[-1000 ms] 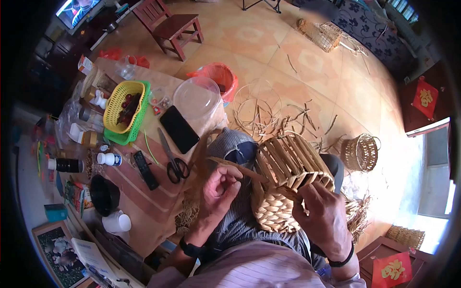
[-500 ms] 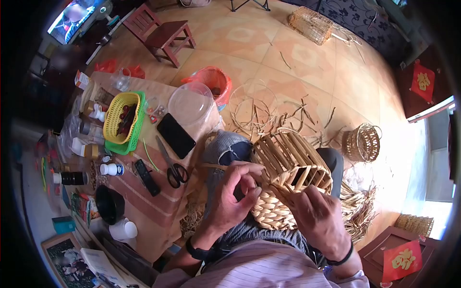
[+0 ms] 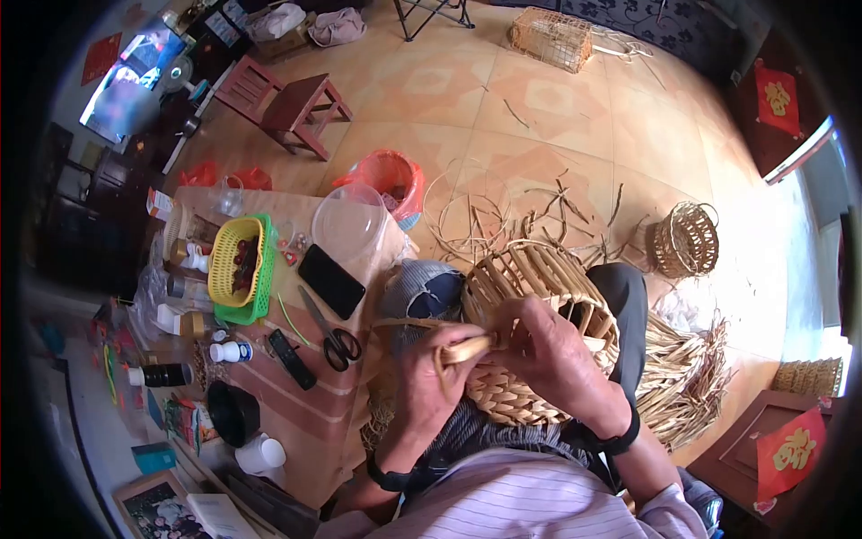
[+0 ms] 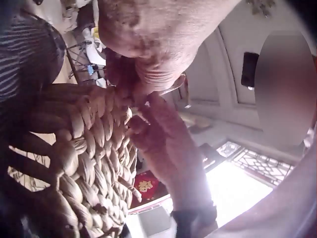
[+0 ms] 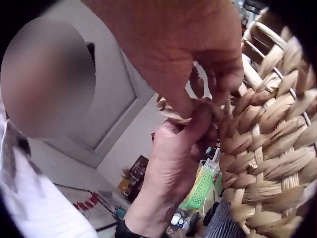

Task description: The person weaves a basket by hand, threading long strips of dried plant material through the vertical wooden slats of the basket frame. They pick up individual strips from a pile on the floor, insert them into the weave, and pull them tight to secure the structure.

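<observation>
A partly woven basket (image 3: 512, 398) rests on the person's lap, its braided side facing the body and its bare slats (image 3: 521, 269) facing away. My left hand (image 3: 426, 382) grips a flat tan strip of dried plant fibre (image 3: 465, 349), looped over the fingers, with its tail (image 3: 409, 322) stretching left. Close against it, my right hand (image 3: 548, 350) pinches the strip beside the basket's edge. In the right wrist view the fingertips of both hands meet right at the weave (image 5: 267, 148). The pinched part of the strip is mostly hidden by fingers.
On the table (image 3: 310, 431) at left lie scissors (image 3: 332, 332), a phone (image 3: 331, 281), a remote (image 3: 292, 357) and a yellow basket (image 3: 235, 260). A pile of dried strips (image 3: 687, 377) lies at right. Loose strips and a small basket (image 3: 687, 241) stand on the floor ahead.
My right hand has moved up and left to meet my left hand. The strip now bends in a loop over the left hand's fingers. The head view has tilted upward.
</observation>
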`<state>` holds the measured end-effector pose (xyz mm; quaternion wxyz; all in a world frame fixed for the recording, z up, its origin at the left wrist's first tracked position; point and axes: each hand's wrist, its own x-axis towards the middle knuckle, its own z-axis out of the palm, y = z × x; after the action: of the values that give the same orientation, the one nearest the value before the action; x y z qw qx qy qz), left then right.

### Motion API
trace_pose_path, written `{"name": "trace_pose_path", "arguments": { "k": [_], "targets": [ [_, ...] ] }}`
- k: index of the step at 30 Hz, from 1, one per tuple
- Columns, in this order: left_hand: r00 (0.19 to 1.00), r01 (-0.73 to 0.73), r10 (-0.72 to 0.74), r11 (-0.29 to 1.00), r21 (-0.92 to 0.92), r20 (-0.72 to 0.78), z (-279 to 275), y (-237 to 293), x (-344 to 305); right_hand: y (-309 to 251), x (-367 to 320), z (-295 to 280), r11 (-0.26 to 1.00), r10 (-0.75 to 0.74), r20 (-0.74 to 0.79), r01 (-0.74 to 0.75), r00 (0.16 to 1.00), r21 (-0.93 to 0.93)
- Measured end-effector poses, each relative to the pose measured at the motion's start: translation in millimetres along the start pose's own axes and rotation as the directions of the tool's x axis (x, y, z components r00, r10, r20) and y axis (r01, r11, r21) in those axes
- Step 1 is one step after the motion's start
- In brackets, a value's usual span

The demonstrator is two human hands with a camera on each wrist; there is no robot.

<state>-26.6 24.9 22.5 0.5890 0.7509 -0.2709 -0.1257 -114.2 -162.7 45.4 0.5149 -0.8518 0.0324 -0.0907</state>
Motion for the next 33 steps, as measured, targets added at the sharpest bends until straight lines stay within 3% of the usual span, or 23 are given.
{"name": "trace_pose_path", "arguments": {
  "k": [1, 4, 5, 8, 9, 10, 12, 13, 15, 17, 18, 19, 22, 23, 24, 25, 28, 31, 32, 33],
  "targets": [
    [0.993, 0.119, -0.119, 0.99, -0.071, 0.008, -3.1, 4.5, -4.2, 0.4, 1.4, 2.6, 0.997, -0.063, -0.021, 0.061, 0.998, -0.049],
    [0.986, 0.141, -0.156, 0.972, -0.188, -0.066, -7.3, -0.2, -11.0, 0.3, 2.9, 7.5, 0.945, -0.149, 0.033, 0.152, 0.988, -0.288],
    [0.986, 0.142, -0.153, 0.977, -0.159, -0.06, -9.1, 1.0, -10.9, 5.4, 3.2, 8.2, 0.939, -0.2, 0.009, 0.195, 0.98, -0.283],
    [1.0, 0.021, -0.021, 0.999, -0.05, -0.008, -11.8, 4.2, 0.4, -25.4, -4.5, -15.8, 0.965, -0.186, -0.127, 0.157, 0.974, -0.21],
    [0.995, -0.073, 0.081, 0.987, -0.146, 0.052, -10.1, 2.5, 5.7, -46.7, -6.4, -31.4, 0.957, -0.222, -0.177, 0.181, 0.959, -0.225],
    [0.993, -0.051, 0.051, 0.999, -0.004, 0.111, -9.6, 10.5, 6.9, -63.0, -5.4, -42.6, 0.938, -0.309, -0.21, 0.26, 0.928, -0.231],
    [0.975, -0.047, -0.016, 0.96, 0.277, 0.222, -8.3, 33.0, 11.7, -72.8, -0.5, -46.2, 0.926, -0.311, -0.198, 0.249, 0.93, -0.284],
    [0.977, 0.061, -0.103, 0.974, 0.216, 0.186, -3.4, 28.2, 13.2, -73.2, 3.4, -48.6, 0.983, -0.158, -0.17, 0.139, 0.973, -0.116],
    [0.987, 0.095, -0.081, 0.991, -0.096, 0.141, 3.5, 24.3, 19.0, -69.0, 12.3, -51.4, 0.97, 0.13, -0.031, -0.12, 0.991, 0.211],
    [0.987, 0.149, -0.117, 0.914, -0.377, 0.108, 5.3, 5.3, 15.9, -43.1, 15.3, -43.3, 0.98, 0.036, 0.137, -0.061, 0.99, 0.188],
    [0.989, 0.131, -0.099, 0.929, -0.347, 0.111, 2.6, -1.3, 15.8, -25.0, 16.5, -35.6, 0.983, -0.01, 0.22, -0.031, 0.975, 0.18],
    [0.99, 0.113, -0.08, 0.941, -0.319, 0.114, -2.4, -6.3, 16.9, -15.2, 17.5, -24.2, 0.972, -0.223, 0.052, 0.219, 0.973, 0.084],
    [0.989, 0.141, -0.118, 0.931, -0.336, 0.09, -2.6, -2.1, 15.0, -32.8, 3.2, -53.5, 0.909, -0.146, -0.073, 0.105, 0.987, -0.404],
    [0.984, 0.167, -0.128, 0.91, -0.38, 0.124, -5.8, -2.4, 15.9, -40.4, 2.4, -64.7, 0.897, -0.278, -0.235, 0.165, 0.931, -0.409],
    [0.978, 0.189, -0.132, 0.886, -0.424, 0.159, -7.4, -2.7, 17.1, -53.0, 0.2, -82.6, 0.829, -0.348, -0.304, 0.14, 0.887, -0.542],
    [0.983, 0.132, -0.077, 0.927, -0.351, 0.164, -7.0, -4.5, 16.9, -64.6, -0.3, -100.4, 0.682, -0.494, -0.332, 0.121, 0.804, -0.721],
    [0.97, -0.036, 0.04, 0.999, -0.018, 0.239, 0.0, 23.3, 21.4, -75.4, -6.5, -125.1, 0.588, -0.539, -0.385, 0.007, 0.749, -0.809],
    [0.965, -0.011, 0.003, 1.0, 0.027, 0.263, 0.6, 33.1, 27.5, -83.4, -13.2, -130.0, 0.688, -0.481, -0.448, 0.007, 0.753, -0.726],
    [0.962, 0.01, -0.016, 1.0, 0.023, 0.271, 0.2, 32.5, 27.0, -80.6, -19.0, -130.1, 0.838, -0.378, -0.496, 0.062, 0.781, -0.542],
    [0.964, -0.035, 0.026, 0.999, 0.03, 0.263, 0.5, 32.1, 26.9, -83.1, -26.4, -126.9, 0.994, -0.107, -0.544, 0.085, 0.832, -0.066]
  ]
}}
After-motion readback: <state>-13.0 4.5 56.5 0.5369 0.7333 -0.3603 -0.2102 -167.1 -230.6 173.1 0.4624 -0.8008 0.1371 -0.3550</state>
